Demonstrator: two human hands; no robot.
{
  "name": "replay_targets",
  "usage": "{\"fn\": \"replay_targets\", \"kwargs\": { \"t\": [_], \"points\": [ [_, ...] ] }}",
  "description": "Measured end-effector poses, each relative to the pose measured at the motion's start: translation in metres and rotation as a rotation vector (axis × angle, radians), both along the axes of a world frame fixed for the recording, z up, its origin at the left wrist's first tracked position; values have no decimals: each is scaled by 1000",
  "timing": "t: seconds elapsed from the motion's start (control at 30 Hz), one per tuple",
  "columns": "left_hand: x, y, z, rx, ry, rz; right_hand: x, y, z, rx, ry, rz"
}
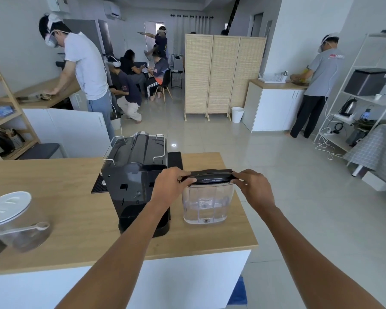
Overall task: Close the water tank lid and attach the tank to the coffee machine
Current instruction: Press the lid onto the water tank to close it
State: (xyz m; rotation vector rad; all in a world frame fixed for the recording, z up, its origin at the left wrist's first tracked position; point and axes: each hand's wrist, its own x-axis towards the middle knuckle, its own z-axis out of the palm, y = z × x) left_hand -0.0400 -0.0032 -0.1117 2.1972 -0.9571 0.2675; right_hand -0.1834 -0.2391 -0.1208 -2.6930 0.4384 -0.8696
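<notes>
A clear plastic water tank (206, 204) stands upright on the wooden counter (65, 210), just right of the black coffee machine (134, 181). A black lid (210, 176) lies on top of the tank. My left hand (171, 185) grips the lid's left end, its fingers curled over the edge. My right hand (255, 186) holds the lid's right end. The tank is apart from the machine, whose back faces me. A black drip mat (175, 159) lies under the machine.
A clear jar with a white lid (11, 219) and a spoon sits at the counter's left. The counter's right edge is close to the tank. Several people work at other counters, and a folding screen (224, 74) stands farther back.
</notes>
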Motion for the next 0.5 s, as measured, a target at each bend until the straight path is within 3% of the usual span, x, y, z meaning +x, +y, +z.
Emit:
{"fn": "replay_targets", "kwargs": {
  "t": [0.17,0.5],
  "points": [
    [-6,-10,-6,144,24,18,7,9,-12,-94,88,-20],
    [2,-10,-5,160,29,21,9,1,-12,-95,136,-21]
  ]
}}
